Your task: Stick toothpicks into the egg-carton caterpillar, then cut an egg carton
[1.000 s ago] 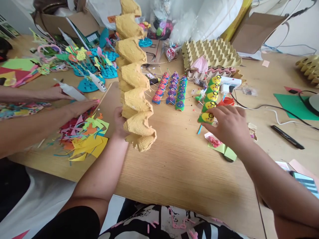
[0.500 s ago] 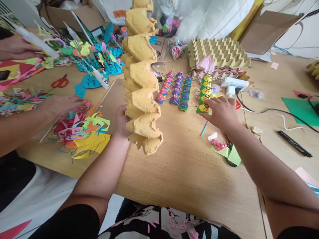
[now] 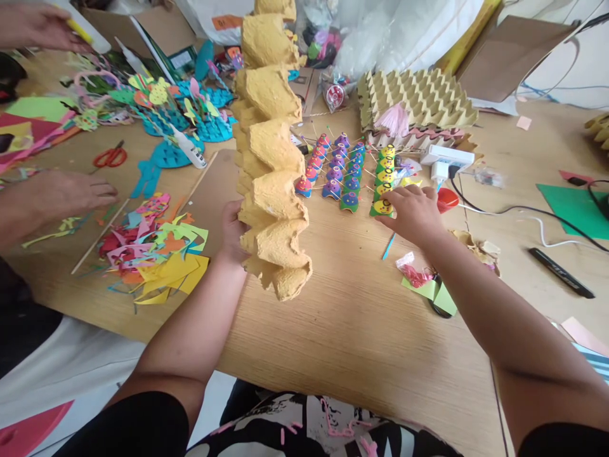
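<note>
My left hand (image 3: 234, 231) grips a tall yellow egg carton piece (image 3: 276, 190), holding it upright before the camera. Its fingers are partly hidden behind the carton. On the right, my right hand (image 3: 413, 212) reaches over the table, thumb and fingers on the near end of a yellow and green painted egg-carton caterpillar (image 3: 384, 184). To the left of that one stand other painted caterpillars with pins sticking out: a blue-green one (image 3: 351, 202), a purple one (image 3: 334, 172) and a red one (image 3: 313, 168).
A co-worker's hand (image 3: 80, 190) lies near paper scraps (image 3: 143, 244) at left; another holds a glue bottle (image 3: 90, 28). Red scissors (image 3: 110, 157) lie farther back. Egg trays (image 3: 419, 98), a power strip (image 3: 448, 155), cables and a black marker (image 3: 561, 273) are right.
My right hand and the yellow-green caterpillar have shifted slightly left. The co-worker's lower hand has drawn back left with many scraps cleared there; their other hand has lifted the glue bottle.
</note>
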A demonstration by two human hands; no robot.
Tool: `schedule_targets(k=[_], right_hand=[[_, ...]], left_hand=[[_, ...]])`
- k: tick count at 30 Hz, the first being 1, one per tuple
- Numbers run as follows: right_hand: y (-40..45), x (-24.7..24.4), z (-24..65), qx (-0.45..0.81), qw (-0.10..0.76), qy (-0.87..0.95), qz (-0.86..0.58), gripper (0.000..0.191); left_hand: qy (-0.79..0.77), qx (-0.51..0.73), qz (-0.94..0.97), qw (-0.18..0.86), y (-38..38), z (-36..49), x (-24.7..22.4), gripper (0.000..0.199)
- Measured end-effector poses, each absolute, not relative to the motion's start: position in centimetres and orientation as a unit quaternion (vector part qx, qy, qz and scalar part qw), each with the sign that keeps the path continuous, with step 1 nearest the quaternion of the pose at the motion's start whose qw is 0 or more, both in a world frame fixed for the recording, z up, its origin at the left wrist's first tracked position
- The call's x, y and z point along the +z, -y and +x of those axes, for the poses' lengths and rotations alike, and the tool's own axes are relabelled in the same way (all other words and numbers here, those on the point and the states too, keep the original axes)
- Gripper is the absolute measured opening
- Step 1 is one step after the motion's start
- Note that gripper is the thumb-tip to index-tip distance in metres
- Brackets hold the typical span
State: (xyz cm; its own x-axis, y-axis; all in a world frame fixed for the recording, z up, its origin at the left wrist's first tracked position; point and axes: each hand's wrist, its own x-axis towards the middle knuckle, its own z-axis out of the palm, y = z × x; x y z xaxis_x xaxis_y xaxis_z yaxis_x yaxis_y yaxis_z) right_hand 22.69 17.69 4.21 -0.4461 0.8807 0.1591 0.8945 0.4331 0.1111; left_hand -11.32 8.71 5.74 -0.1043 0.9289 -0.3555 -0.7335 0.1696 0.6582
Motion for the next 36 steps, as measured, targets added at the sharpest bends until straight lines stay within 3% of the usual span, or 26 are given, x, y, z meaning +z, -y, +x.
schedule_targets(k=[8,26,36], right_hand=[[-17.9,3.1,22.1,-0.086,0.051,0.848,-0.52,0.043],[-18.1,3.0,21.6,-0.084,0.052,0.851,-0.516,0.043],[-17.8,2.4,21.7,-0.087,0.09,0.853,-0.506,0.042]], left_hand=[[-0.405,0.647,0.12,0.635,-8.7,-10.9,6.0,0.016],[-0.424,0.629,0.146,0.635,-8.4,-11.4,4.9,0.027],[-0.379,0.643,0.152,0.648,-8.6,-11.7,4.3,0.018]])
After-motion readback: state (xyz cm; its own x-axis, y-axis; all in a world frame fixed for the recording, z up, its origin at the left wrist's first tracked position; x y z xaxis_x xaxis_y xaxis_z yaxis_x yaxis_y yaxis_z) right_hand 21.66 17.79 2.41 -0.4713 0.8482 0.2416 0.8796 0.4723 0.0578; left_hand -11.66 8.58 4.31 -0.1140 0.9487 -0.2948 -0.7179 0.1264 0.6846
